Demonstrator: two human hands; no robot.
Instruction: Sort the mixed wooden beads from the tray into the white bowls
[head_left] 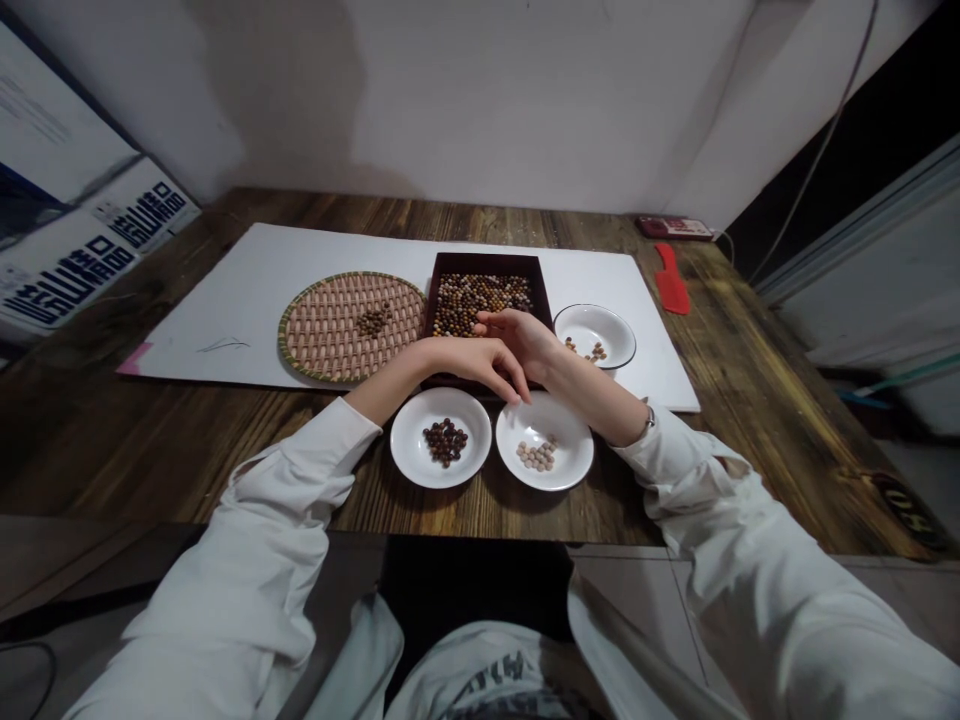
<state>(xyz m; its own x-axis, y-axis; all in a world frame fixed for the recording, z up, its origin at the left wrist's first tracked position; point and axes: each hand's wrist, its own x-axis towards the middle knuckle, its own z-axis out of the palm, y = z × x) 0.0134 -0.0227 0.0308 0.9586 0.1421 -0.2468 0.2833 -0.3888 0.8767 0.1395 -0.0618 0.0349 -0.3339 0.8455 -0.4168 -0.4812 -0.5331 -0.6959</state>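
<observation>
Right hand (529,338), loosely curled, over a dark rectangular tray (487,264) of round multicoloured beads (480,290), centre. Left hand (480,358), fingers bent down, at a round white bowl's (577,452) far rim, five o'clock. Whether either grips anything is unclear. Brown wooden tabletop (465,512) separates bowl from six-o'clock edge.

Blue 崂山精品 reads twice on the white packaging (71,275), while the counter (787,450) carries digits 8 and 0, order unclear

Glossy dark beads (445,442), rough woven tray (322,340), grained wooden table (757,430)
</observation>
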